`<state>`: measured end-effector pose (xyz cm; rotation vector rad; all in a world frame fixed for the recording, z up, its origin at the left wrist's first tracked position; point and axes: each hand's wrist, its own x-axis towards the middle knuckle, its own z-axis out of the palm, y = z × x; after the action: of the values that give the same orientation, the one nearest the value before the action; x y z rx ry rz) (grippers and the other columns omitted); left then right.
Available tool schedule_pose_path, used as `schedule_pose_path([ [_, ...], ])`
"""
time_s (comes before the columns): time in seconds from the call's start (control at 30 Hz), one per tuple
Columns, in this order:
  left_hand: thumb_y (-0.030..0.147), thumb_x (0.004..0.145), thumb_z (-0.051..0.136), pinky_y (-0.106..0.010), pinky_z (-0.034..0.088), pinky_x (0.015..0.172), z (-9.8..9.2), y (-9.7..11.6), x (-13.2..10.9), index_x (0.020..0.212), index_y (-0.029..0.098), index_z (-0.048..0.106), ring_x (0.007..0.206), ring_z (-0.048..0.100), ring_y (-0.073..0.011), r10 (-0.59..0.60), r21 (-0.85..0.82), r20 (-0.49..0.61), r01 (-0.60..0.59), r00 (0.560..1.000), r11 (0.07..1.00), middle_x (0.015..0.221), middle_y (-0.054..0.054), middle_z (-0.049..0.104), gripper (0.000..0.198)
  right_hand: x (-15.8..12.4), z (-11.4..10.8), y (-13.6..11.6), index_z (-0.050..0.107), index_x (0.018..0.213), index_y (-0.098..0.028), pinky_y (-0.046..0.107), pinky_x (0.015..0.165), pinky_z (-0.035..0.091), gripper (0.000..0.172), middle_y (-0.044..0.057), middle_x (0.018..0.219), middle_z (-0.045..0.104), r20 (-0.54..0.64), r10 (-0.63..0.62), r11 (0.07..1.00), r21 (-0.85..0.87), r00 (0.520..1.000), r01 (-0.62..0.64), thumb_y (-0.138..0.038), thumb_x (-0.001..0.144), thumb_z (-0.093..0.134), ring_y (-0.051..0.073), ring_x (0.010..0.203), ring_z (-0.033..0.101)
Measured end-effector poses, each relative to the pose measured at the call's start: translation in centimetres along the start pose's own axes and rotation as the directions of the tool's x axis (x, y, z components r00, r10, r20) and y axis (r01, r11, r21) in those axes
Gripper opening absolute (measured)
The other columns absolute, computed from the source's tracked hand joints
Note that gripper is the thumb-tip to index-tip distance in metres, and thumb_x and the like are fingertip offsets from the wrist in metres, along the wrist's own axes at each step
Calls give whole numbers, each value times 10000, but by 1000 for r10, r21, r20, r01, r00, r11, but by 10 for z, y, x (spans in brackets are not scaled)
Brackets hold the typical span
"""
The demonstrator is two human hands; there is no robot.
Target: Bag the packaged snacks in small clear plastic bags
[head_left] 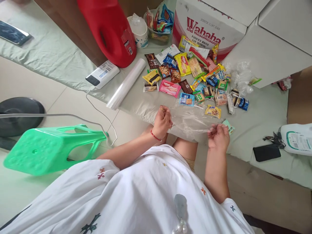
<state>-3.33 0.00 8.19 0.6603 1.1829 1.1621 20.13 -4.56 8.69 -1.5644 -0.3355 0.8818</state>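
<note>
My left hand (162, 123) and my right hand (218, 136) each pinch one side of a clear plastic bag (188, 122), stretched between them above the near edge of the green-covered surface (265, 110). Both hands are closed on its rim. Just beyond the bag lies a spread of several small wrapped snacks (195, 78), among them a pink wafer pack (170, 88) and a yellow cookie pack (213, 111). A small green packet (229, 126) lies right by my right hand.
A roll of clear bags (126, 84) lies left of the snacks, next to a white box (102, 74) and a red jug (109, 31). A Wahaha carton (207, 27) stands behind. A green stool (52, 148) lies tipped on the floor. A black phone (266, 152) rests at right.
</note>
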Motion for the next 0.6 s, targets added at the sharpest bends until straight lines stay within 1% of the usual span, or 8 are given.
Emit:
schedule_pose_path([
  [0.1,466,918,698,-175,223,346,-18,10,5,937,248,408,343,331,-30,-110,35,147,106,983,994,639,119,440,363,13,-9,4,471,885,-251,179,370,265,449,-105,607,516,3,-85,984,-159,996,84,-557,755,772,59,418,382],
  [0.2,459,864,748,-175,200,364,-45,25,25,939,244,444,355,289,-30,-240,148,301,204,923,968,630,113,431,379,31,-17,-3,524,907,-244,196,350,241,471,-102,572,527,152,-116,950,-272,982,154,-588,730,793,65,384,370],
  [0.27,413,873,727,-194,220,390,-59,32,41,928,234,478,386,288,-46,-258,279,278,179,925,943,625,99,427,312,45,-15,-5,557,926,-241,204,352,256,467,-95,568,551,234,-122,932,-307,964,193,-590,726,795,72,376,379],
  [0.3,371,871,723,-209,264,415,-63,34,47,911,225,496,418,323,-61,-199,367,204,113,959,923,627,86,434,272,52,-10,-5,565,924,-240,209,355,264,458,-92,566,559,265,-128,922,-323,956,214,-593,734,787,75,374,383],
  [0.37,287,859,716,-255,400,530,-64,36,52,889,209,534,544,453,-108,99,544,10,-89,995,834,680,43,495,200,62,2,-1,574,903,-236,218,370,282,431,-88,565,563,320,-152,897,-352,935,267,-600,762,758,81,375,398],
  [0.43,256,880,685,-321,494,732,-56,37,47,908,199,579,751,567,-167,470,675,-76,-302,879,674,809,-18,583,123,67,15,5,587,899,-229,222,393,304,402,-87,580,567,369,-184,871,-368,911,325,-596,803,720,85,386,422],
  [0.5,285,946,605,-374,496,894,-43,37,35,955,200,632,930,610,-215,650,710,50,-485,758,511,942,-69,640,89,68,22,11,605,914,-220,219,419,316,372,-87,600,574,413,-209,847,-377,886,376,-578,845,680,86,402,440],
  [0.6,344,984,543,-416,479,995,-26,30,25,1006,205,710,1032,640,-259,497,656,496,-682,712,322,993,-109,702,218,71,18,14,636,950,-211,230,458,340,368,-77,633,592,474,-204,806,-416,857,421,-572,879,643,95,428,447],
])
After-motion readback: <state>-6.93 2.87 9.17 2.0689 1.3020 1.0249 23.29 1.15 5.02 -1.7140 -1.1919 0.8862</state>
